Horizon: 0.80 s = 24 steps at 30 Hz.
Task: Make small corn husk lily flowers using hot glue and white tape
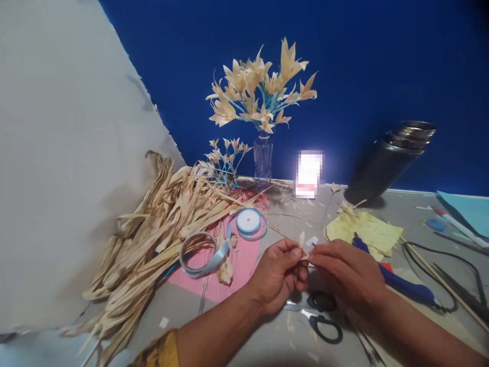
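My left hand [277, 272] pinches a small pale husk flower [302, 239] between thumb and forefinger. Against the flower's base, the closed fingertips of my right hand [349, 270] grip it from the other side; the exact contact is partly hidden. Black-handled scissors [326, 329] lie on the table just below the hands. Beyond my right hand rests a dark blue glue gun [407, 285] with a black cord, partly covered by the hand. To the left of the hands are a spool of light blue ribbon [248, 222] and a loose ribbon loop [208, 265] on pink paper [244, 260].
Dried corn husks [153, 229] are heaped on the left. At the back stand a glass vase [263, 158] of husk flowers [260, 86], a smaller husk-flower bunch [227, 158] and a dark flask [385, 168]. A crumpled yellow sheet [370, 229] and a bright blurred rectangle [310, 171] are beyond the hands.
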Each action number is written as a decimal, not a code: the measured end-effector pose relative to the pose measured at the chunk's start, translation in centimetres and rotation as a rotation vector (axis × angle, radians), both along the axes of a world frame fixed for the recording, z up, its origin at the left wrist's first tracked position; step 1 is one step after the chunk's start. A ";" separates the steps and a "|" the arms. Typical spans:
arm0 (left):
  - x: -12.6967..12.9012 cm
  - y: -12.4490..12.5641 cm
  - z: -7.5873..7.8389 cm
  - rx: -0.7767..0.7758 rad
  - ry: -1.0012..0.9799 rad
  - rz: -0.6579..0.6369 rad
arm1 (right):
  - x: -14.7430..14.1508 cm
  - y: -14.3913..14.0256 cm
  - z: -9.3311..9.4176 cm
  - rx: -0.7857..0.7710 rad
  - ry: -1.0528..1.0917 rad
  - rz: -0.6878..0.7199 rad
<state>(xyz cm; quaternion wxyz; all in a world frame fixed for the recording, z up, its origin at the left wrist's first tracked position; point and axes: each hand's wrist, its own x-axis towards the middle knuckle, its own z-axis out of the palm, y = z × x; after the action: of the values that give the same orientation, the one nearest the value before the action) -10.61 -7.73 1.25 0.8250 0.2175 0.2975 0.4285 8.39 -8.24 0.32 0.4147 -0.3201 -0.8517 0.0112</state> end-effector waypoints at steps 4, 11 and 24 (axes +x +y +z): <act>0.0 0.0 0.1 0.093 0.105 0.091 | -0.7 -0.7 1.0 -0.302 0.177 -0.100; -0.2 -0.3 0.8 0.312 0.455 0.226 | -2.4 -1.5 1.5 -1.259 0.658 -0.045; -0.1 0.1 0.0 0.123 0.174 0.193 | -2.2 -1.2 1.0 -1.277 0.799 -0.075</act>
<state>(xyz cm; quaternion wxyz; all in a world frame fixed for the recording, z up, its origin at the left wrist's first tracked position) -10.74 -7.60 1.23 0.7361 0.2746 0.3604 0.5028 6.21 -9.45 1.28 0.4260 -0.4985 -0.4532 0.6038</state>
